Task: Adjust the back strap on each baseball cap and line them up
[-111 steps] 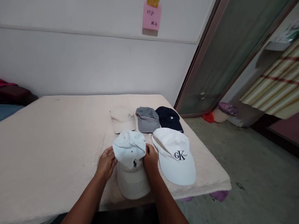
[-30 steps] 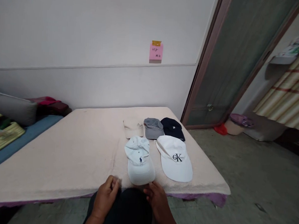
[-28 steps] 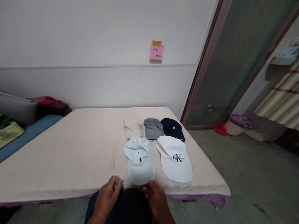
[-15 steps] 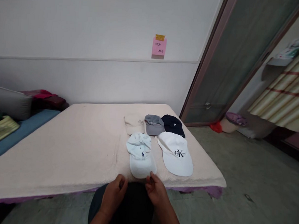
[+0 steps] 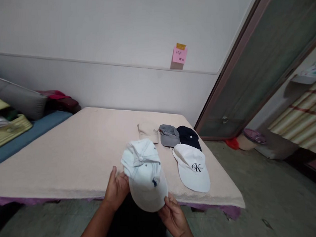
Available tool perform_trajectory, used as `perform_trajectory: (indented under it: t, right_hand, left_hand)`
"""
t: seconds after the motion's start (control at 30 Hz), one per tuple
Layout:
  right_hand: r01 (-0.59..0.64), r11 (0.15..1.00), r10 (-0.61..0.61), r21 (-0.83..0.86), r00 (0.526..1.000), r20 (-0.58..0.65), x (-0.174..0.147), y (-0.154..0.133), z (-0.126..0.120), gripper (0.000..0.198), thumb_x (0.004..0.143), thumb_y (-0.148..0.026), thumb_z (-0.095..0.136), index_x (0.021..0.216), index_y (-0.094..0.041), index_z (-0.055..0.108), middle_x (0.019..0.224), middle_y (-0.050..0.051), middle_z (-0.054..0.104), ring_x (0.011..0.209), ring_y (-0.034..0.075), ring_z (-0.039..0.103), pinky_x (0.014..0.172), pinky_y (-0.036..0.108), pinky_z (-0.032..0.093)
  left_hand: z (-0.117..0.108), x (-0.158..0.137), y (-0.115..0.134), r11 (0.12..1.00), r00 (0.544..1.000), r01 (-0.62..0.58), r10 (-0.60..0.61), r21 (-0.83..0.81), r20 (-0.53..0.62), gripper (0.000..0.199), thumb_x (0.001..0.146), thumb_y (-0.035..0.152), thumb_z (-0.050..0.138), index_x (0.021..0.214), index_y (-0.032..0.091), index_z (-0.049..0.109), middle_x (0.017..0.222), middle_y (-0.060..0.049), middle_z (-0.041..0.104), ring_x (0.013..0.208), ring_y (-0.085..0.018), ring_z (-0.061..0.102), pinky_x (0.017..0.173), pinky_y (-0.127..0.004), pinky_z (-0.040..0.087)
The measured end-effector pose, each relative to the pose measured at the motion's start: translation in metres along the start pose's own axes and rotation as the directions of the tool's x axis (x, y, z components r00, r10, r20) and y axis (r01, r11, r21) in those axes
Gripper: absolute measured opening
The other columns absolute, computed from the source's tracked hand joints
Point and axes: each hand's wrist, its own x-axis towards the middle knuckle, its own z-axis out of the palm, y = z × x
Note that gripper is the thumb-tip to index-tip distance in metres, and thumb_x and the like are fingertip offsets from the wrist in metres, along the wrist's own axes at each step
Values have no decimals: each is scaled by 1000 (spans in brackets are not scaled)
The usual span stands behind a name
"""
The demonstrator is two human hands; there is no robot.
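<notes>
A pale blue-white baseball cap (image 5: 145, 170) with a small dark horse-and-rider logo is held up over the bed's front edge, crown away from me and brim toward me. My right hand (image 5: 173, 215) pinches the brim's right edge, thumb on top. At the cap's left side, my left hand (image 5: 117, 186) supports it with fingers against the lower edge, partly hidden; its thumb stands apart. To the right lies a white cap (image 5: 191, 167) with dark "CK"-like letters. Behind are a beige cap (image 5: 148, 132), a grey cap (image 5: 169, 135) and a navy cap (image 5: 189, 136), side by side.
The caps lie on a bed (image 5: 93, 150) with a pale pink cover. A grey cushion (image 5: 25, 97) and folded yellow-green cloth (image 5: 13, 131) are at left. A pink note (image 5: 179, 55) is taped to the wall. A sliding door (image 5: 235, 73) and bin (image 5: 247, 141) stand right.
The pale blue-white cap has been lifted off the bed toward me and tilted. My right hand has closed on its brim and my left has moved to its side. The view has shifted slightly.
</notes>
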Motion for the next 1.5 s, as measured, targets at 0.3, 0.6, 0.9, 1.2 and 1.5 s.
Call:
perform_trajectory:
  t: [0.3, 0.6, 0.9, 1.2, 1.5]
  right_hand:
    - [-14, 984, -7, -179, 993, -120, 29, 11, 18, 32, 67, -26, 78, 94, -15, 63, 82, 3, 70, 73, 15, 67, 67, 24, 48]
    - [327, 814, -495, -480, 823, -278, 1, -13, 50, 33, 68, -34, 74, 90, -14, 61, 77, 5, 68, 61, 15, 61, 54, 24, 44]
    - [642, -169, -590, -748, 542, 598, -70, -40, 124, 26, 86, -11, 49, 108, -23, 59, 101, 9, 62, 97, 23, 56, 86, 40, 45]
    - [575, -284, -366, -768, 675, 641, -64, -26, 121, 26, 88, -13, 49, 112, -21, 53, 101, 8, 57, 95, 22, 52, 84, 39, 45]
    - [546, -285, -322, -788, 720, 615, -55, -27, 121, 22, 89, -11, 45, 106, -19, 56, 95, 8, 55, 90, 20, 52, 78, 34, 45]
  left_hand:
    - [44, -8, 53, 849, 801, -521, 521, 86, -296, 22, 73, 11, 65, 94, 16, 68, 84, -3, 74, 80, -15, 68, 79, -25, 51]
    - [73, -52, 25, 629, 899, -290, 438, 721, -21, 15, 80, 25, 58, 92, 17, 64, 72, 2, 61, 69, -14, 53, 65, -22, 42]
    - [97, -70, -6, 380, 964, -266, 85, 886, 253, 10, 79, 14, 47, 80, 19, 55, 73, 1, 54, 69, -15, 45, 62, -24, 36]
    - [80, -80, -9, 398, 973, -227, 62, 889, 221, 18, 86, 32, 49, 82, 18, 60, 76, 0, 57, 74, -16, 46, 66, -25, 38]
    - [73, -81, -11, 331, 983, -177, 104, 927, 150, 31, 88, 40, 46, 65, 19, 50, 62, 3, 42, 62, -13, 38, 56, -24, 32]
